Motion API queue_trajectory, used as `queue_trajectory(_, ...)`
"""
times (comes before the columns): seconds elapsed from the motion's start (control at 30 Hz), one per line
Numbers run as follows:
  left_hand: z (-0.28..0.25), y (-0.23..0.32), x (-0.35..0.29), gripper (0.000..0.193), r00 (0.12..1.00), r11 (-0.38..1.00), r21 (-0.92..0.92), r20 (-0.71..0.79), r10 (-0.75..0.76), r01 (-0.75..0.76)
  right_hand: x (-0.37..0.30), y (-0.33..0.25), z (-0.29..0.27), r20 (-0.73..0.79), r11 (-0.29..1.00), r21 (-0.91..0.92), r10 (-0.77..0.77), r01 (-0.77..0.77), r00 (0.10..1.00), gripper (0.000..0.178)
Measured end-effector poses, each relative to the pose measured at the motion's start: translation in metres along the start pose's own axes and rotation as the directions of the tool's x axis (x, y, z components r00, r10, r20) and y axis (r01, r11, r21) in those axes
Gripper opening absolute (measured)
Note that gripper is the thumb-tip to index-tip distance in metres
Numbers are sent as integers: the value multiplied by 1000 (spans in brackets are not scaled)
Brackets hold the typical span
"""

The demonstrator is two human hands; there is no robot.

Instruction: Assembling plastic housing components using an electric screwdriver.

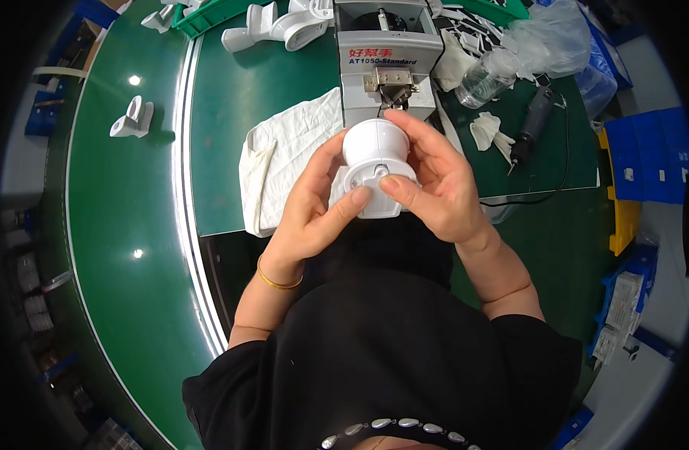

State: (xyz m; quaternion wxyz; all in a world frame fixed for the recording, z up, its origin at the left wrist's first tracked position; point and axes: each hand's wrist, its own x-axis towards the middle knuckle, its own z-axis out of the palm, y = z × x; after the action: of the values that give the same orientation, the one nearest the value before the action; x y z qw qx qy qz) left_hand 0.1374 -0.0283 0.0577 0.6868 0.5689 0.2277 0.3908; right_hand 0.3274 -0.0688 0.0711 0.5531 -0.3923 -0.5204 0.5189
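Observation:
A glossy white plastic housing (376, 144), rounded at its far end with a flanged near end, is held up between both hands in front of a grey bench machine (390, 60). My left hand (320, 196) grips its left side, the thumb pressed on the near end. My right hand (439, 177) wraps the right side, its thumb on the flange beside the other thumb. The fingers behind the part are partly hidden. Below and left of it, a white cloth (288, 150) lies folded on the green table. The machine has a small metal fixture (393, 81) on its front.
Similar white parts (280, 26) lie at the back left, and another (133, 118) sits on the left green surface. To the right are a black corded power screwdriver (534, 124), a clear bottle (485, 77), a crumpled white glove (492, 133) and plastic bags (550, 37). Blue bins (652, 157) stand far right.

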Motion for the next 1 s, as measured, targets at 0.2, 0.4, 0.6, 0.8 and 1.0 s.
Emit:
queue_trajectory(0.2, 12, -15, 0, 62, 986, 978, 181, -113, 125, -103, 0, 0, 2, -40, 995, -94, -42, 38, 998, 63)
queue_trajectory(0.4, 18, -8, 4, 85, 995, 984, 172, -95, -24, 40, -6, 5, -15, -105, 983, 110, 159, -147, 982, 64)
queue_trajectory(0.6, 17, -30, 3, 116, 967, 799, 545, 135, 214, -253, -13, 14, -55, -157, 987, 66, 153, -144, 976, 57)
queue_trajectory(0.8, 22, -27, -4, 114, 983, 786, 595, 42, 181, -170, -3, 12, -226, -703, 71, -645, -446, -761, 554, 63)
queue_trajectory(1.0, 20, -41, -3, 110, 985, 823, 545, 33, 171, -161, -14, 49, -303, -851, 635, -378, 47, -674, 522, 52)
